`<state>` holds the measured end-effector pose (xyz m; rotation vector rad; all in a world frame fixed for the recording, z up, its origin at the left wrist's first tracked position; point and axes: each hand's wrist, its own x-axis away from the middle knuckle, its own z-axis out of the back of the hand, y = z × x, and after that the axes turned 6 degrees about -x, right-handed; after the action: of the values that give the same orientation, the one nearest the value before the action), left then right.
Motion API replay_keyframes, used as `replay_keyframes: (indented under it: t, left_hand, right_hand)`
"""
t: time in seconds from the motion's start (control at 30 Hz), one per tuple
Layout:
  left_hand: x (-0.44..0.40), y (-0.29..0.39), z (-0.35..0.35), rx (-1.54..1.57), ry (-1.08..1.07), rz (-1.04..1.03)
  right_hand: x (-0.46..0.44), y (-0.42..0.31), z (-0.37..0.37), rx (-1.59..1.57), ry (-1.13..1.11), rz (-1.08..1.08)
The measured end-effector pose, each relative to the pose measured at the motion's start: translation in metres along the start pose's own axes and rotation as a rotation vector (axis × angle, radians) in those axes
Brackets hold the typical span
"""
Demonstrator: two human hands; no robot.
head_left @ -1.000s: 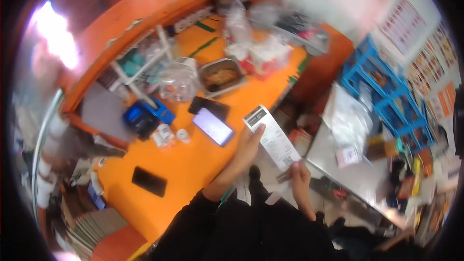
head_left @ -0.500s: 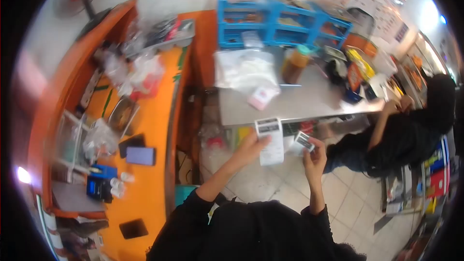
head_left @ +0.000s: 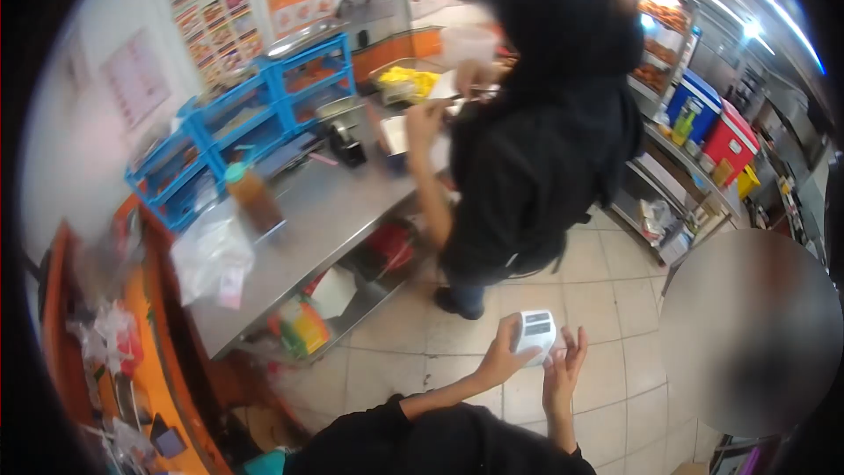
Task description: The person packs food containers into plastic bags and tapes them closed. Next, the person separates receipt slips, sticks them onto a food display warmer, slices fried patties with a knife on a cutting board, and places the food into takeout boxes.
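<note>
My left hand (head_left: 503, 359) is closed on white printed slips of paper (head_left: 536, 327), its thumb across the front. Two dark printed blocks show side by side on the slips, which look like receipts, but the text is too small to read. Just to the right, my right hand (head_left: 561, 378) has its fingers apart and raised beside the slips' edge. I see nothing held in it; whether its thumb touches the paper I cannot tell.
A co-worker in black (head_left: 536, 141) stands ahead at the steel table (head_left: 316, 220). On it are blue racks (head_left: 220, 123), a jar (head_left: 255, 202) and white plastic bags (head_left: 211, 255). An orange counter (head_left: 158, 343) runs left. Shelves hold a red cooler (head_left: 730, 141). A blurred disc covers the right.
My view has swung right, bringing the co-worker to the middle. My right hand has let go of the small printed slip, and the slips are now together in my left hand.
</note>
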<state>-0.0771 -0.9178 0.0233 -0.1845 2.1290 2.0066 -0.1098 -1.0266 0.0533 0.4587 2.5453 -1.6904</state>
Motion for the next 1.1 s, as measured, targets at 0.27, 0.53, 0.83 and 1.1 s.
replay_keyframes:
  t: [0.27,0.53,0.83,1.1]
  left_hand:
    - [-0.117,-0.081,-0.154,0.158,-0.053,-0.016]
    - [-0.33,-0.104,-0.288,0.755,-0.657,0.49]
    - [-0.538,-0.158,-0.376,0.53,0.094,0.411]
    - [-0.672,-0.163,-0.417,0.504,0.21,0.329]
  right_hand:
    - [-0.116,0.046,0.133,0.3,0.171,-0.128]
    - [-0.302,-0.003,0.243,0.598,0.308,-0.106]
    - [-0.459,0.025,0.37,0.978,-0.013,-0.339]
    - [-0.733,0.082,0.394,0.294,-0.37,-0.287]
